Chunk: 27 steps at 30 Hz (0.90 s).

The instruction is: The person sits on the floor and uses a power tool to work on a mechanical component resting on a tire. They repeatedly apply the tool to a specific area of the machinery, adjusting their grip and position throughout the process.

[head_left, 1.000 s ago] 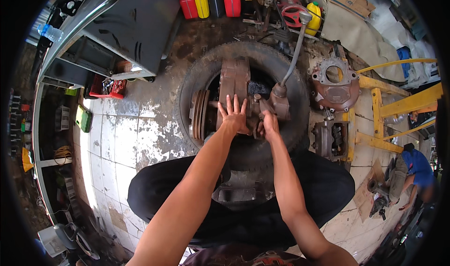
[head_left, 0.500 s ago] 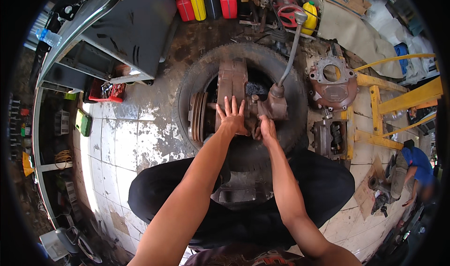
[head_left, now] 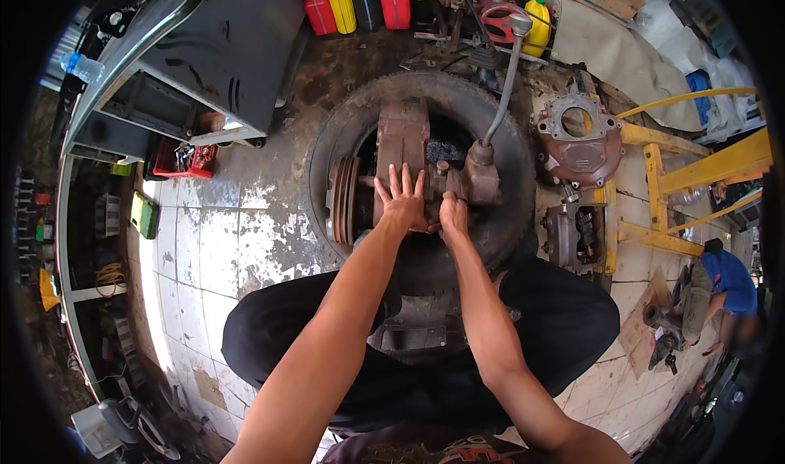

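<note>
A brown, greasy metal gearbox housing (head_left: 402,129) lies across a black tyre (head_left: 342,116) between my knees. My left hand (head_left: 401,206) rests flat on the housing's near part with its fingers spread. Just to its right, my right hand (head_left: 453,215) is closed low against the housing's middle. My fingers hide whatever it grips. A ribbed round drum (head_left: 345,202) sits at the housing's left end. From the right block (head_left: 482,179) a long bent gear lever (head_left: 507,88) rises toward the far side, with a knob on top.
Right of the tyre, a bell housing (head_left: 580,149) and an opened metal casing (head_left: 575,237) lie by a yellow frame (head_left: 652,186). A grey cabinet (head_left: 221,55) and red tray (head_left: 184,161) stand left. Jerrycans (head_left: 396,2) line the back. Another person (head_left: 730,280) crouches far right.
My right hand has shifted slightly left and farther from me, closer to my left hand, and its fingers are curled more tightly. My left hand stays spread on the housing.
</note>
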### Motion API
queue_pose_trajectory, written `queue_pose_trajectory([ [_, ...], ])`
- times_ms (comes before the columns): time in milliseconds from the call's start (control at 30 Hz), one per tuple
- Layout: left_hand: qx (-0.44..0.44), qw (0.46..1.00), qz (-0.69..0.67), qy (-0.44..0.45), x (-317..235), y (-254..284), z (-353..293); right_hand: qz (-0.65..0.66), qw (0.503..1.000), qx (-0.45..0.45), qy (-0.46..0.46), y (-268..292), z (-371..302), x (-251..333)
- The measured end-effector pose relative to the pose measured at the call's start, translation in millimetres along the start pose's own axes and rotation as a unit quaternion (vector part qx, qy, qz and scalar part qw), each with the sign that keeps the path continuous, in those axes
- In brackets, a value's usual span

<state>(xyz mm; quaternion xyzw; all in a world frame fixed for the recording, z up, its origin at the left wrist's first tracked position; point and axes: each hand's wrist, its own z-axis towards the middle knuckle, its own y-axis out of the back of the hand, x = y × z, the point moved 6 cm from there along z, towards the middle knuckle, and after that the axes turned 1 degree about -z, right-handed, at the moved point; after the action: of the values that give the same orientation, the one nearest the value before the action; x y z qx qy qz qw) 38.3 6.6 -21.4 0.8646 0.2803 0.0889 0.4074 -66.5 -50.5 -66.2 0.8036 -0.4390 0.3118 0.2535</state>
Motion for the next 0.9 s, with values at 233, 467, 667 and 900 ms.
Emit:
queue_pose_trajectory([
  [233, 0.019, 1.0, 0.011, -0.009, -5.3, -6.5, 1.4, -0.036, 0.999, -0.017, -0.01, 9.9, 10.4, -0.6],
  [467, 0.038, 0.999, 0.019, 0.0, 0.9, -1.7, 6.7, -0.026, 1.0, 0.009, 0.0, 12.3, 18.0, 17.0],
  [667, 0.039, 0.999, 0.017, 0.004, 2.3, 3.1, 7.4, 0.067, 0.992, 0.099, -0.044, 29.5, 18.6, -9.3],
  [900, 0.037, 0.999, 0.016, 0.005, 3.2, -3.6, 3.0, -0.009, 0.99, 0.133, -0.047, 30.8, 11.3, -4.0],
])
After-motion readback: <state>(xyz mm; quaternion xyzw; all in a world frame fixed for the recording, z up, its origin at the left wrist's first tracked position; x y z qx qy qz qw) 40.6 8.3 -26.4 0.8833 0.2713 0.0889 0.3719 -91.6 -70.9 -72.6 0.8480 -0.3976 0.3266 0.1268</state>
